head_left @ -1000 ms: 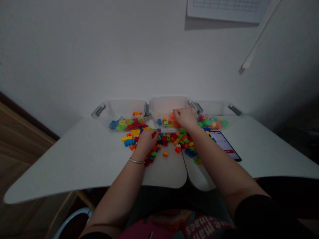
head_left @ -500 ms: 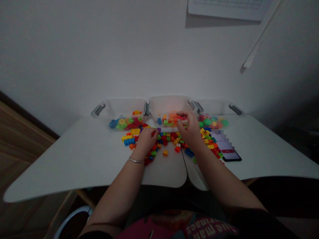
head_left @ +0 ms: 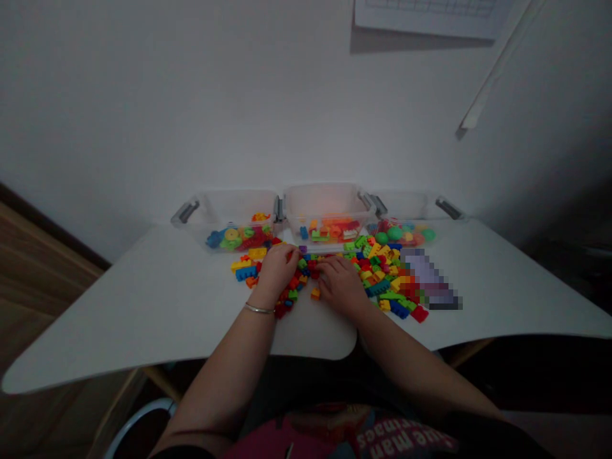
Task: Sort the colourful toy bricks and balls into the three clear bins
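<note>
Honestly, the shirt point(head_left: 351, 433) reads "man"; left hand point(head_left: 278, 269) and right hand point(head_left: 343, 284), fingers half-curled, sit at the bricks point(head_left: 380, 271) heaped on the table point(head_left: 191, 306), can't tell if they're gripping any.

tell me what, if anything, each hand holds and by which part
Cannot tell: the left hand and right hand are both at the toy building bricks, any grip too small to make out.

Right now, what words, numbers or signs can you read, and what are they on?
"ue man": shirt, start unclear.
"inaes", perhaps: shirt, blurred.
Paper: a grid; any writing is too small to read.
Phone: screen blurred, unreadable.
Blocks, boxes: no text I can read.
</note>
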`<action>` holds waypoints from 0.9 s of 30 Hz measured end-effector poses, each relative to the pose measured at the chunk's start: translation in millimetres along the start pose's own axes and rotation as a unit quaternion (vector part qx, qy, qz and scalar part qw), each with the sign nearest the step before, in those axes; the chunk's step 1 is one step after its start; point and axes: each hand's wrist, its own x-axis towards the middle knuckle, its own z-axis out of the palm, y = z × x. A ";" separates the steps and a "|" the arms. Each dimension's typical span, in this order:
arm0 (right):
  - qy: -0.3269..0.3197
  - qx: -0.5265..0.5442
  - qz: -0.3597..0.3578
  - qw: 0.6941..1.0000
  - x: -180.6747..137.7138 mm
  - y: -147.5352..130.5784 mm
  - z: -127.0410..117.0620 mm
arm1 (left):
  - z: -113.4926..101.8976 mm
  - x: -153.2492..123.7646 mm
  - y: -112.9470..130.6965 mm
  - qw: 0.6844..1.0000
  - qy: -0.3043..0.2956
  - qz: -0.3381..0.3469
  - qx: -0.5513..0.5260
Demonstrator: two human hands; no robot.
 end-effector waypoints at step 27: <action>-0.040 -0.072 0.037 0.996 4.7 6.1 10.2 | 0.0 -0.6 0.6 1.000 -0.012 0.005 -0.008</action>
